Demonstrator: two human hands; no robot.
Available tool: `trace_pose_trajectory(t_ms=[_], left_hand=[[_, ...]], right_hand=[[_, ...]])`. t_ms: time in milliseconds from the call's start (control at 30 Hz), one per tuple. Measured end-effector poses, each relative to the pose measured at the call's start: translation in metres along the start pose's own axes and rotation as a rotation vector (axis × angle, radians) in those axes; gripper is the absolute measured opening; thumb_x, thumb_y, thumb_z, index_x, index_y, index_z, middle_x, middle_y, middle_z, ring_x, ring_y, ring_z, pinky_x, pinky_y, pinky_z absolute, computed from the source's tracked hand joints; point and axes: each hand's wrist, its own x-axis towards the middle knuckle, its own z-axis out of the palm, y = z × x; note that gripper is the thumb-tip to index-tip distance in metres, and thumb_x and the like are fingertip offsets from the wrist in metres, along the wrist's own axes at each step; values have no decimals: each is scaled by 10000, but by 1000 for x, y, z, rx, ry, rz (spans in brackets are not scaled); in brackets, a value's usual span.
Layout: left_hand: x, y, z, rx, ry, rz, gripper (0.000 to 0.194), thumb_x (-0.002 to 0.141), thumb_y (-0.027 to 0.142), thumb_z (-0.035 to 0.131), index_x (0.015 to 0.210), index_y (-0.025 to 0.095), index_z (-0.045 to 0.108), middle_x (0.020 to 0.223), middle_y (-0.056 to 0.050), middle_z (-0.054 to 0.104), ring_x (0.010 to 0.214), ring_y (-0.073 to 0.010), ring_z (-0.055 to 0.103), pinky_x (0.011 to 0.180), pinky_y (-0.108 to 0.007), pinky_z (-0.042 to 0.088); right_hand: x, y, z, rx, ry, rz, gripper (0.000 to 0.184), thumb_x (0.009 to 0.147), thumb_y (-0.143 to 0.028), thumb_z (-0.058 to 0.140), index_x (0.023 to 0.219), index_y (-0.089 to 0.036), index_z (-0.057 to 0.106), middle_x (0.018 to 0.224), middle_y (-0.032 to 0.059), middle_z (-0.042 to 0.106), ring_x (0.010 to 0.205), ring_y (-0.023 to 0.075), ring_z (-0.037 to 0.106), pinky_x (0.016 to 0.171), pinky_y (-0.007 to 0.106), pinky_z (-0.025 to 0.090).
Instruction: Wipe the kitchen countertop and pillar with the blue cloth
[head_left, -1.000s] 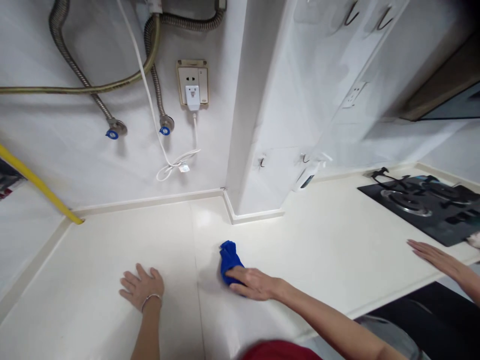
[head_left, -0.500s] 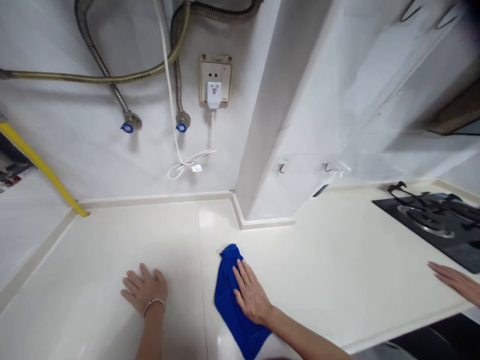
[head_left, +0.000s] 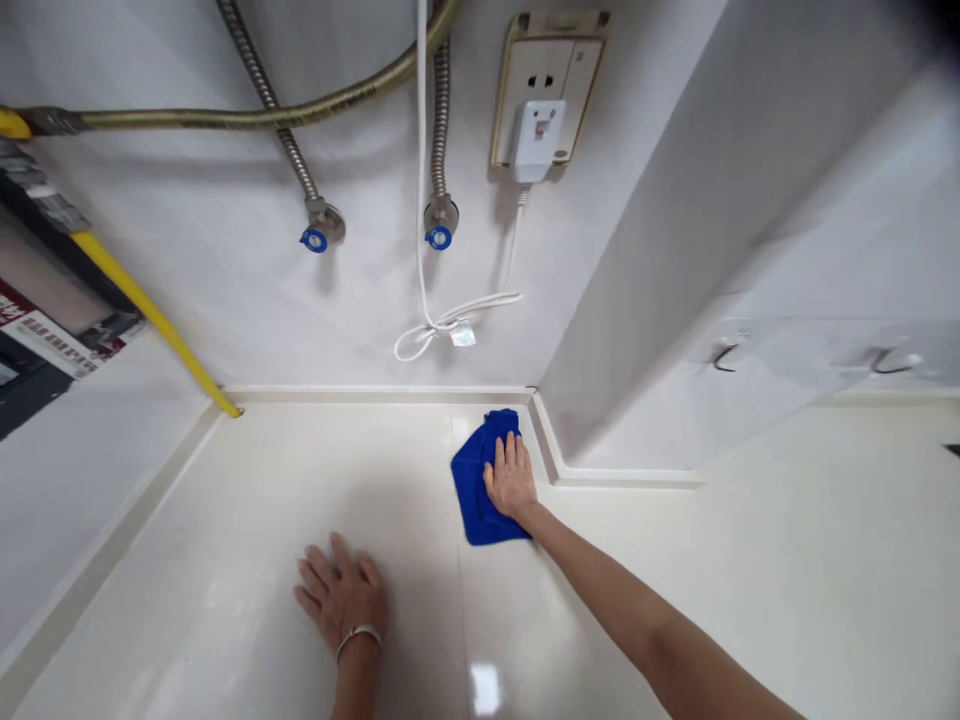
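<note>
From here I see my right hand (head_left: 510, 478) pressing open on the blue microfiber cloth (head_left: 469, 480), at 2 o'clock from my left hand (head_left: 341, 595) (splayed, empty) on the cream countertop (head_left: 225, 520), just beside the skirting corner (head_left: 534, 395).

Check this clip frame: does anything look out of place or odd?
A thin white electrical cord lies slack in a loose loop on the wall just above the cream countertop, with a small tag on it. It looks untidy beside the braided steel hoses.
</note>
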Motion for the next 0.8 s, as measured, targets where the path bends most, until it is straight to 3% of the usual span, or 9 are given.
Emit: trace_pose_trajectory(t_ms=[167, 300, 433, 567, 667, 800], left_hand=[[2, -2, 1, 36, -47, -6, 579, 956, 359, 293, 1476, 120, 383, 1584, -244, 271, 1501, -353, 164, 1187, -592, 213], [3, -5, 5, 61, -46, 6, 580, 960, 371, 282, 1472, 122, 391, 1570, -246, 297, 1500, -354, 169, 1187, -592, 214], [5, -9, 8, 72, -54, 16, 584, 959, 383, 292, 1469, 118, 396, 1563, -250, 308, 1497, -358, 180, 1186, -595, 217], [5, -11, 7, 81, -74, 6, 588, 960, 404, 298, 1482, 147, 379, 1580, -228, 294, 1500, -343, 183, 1192, -583, 223], [6, -11, 5, 71, -88, -12, 591, 956, 415, 321, 1491, 169, 367, 1592, -208, 286, 1498, -334, 194, 1195, -572, 228], [8, -10, 3, 54, -85, -38, 583, 955, 416, 328, 1485, 178, 380, 1589, -199, 299, 1496, -328, 207, 1198, -566, 226]], right_hand=[[59, -32, 13, 21, -2, 95, 681, 936, -325, 312, 1480, 80, 267, 1575, 301, 172, 1480, 422, 87, 1169, 639, 86], [74, -83, 26, 62, -19, 107, 702, 933, -338, 332, 1481, 92, 249, 1573, 311, 165, 1475, 446, 56, 1159, 661, 42], [70, -133, 27, 182, -95, -178, 700, 944, -375, 334, 1512, 24, 242, 1604, 243, 129, 1492, 399, 10, 1182, 626, 4], [62, -156, 21, 261, -171, -406, 680, 959, -373, 340, 1516, 7, 248, 1613, 214, 115, 1497, 371, -6, 1211, 557, 26], [43, -159, 15, 295, -189, -453, 667, 965, -374, 347, 1520, -16, 254, 1616, 191, 131, 1499, 361, 11, 1215, 563, 47], [-2, -159, 6, 354, -168, -414, 668, 963, -367, 364, 1522, -20, 250, 1611, 195, 126, 1500, 360, 10, 1208, 604, 77]])
